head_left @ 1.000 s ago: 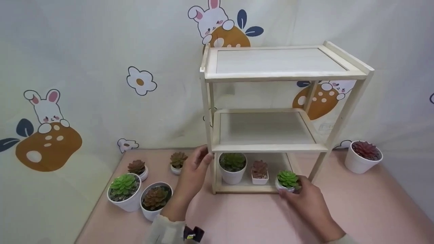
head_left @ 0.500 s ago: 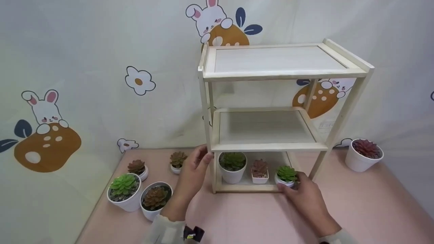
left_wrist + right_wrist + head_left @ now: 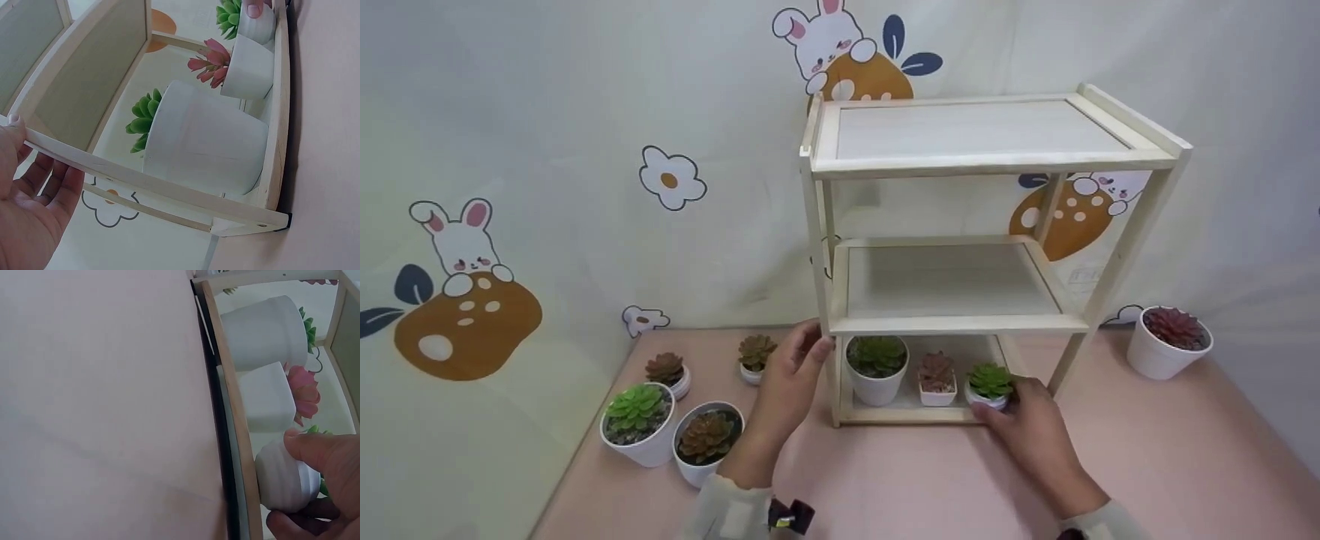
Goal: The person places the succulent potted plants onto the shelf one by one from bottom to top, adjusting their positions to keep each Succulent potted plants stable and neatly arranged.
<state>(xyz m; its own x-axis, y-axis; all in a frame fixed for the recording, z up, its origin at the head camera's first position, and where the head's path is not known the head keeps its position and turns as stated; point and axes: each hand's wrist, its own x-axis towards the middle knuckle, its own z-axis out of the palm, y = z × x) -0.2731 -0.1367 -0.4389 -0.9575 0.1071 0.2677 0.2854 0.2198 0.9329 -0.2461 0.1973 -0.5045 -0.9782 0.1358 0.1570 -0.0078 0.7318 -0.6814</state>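
Observation:
A three-tier wooden shelf stands on the table. My left hand holds its front left post, thumb on one side and fingers on the other. On the bottom tier, my right hand grips a small potted green succulent by its round white pot, at the front right. Left of it, on the same tier, are a pink succulent in a square white pot and a larger potted green succulent. The pot in my right hand sits close beside the square one.
Left of the shelf are a bright green potted succulent, a brown one and two small brown ones. A dark red potted succulent stands to the right. A patterned cloth hangs behind.
My right hand has moved the small green succulent slightly left and back, further onto the bottom tier. My left hand has kept its place on the post.

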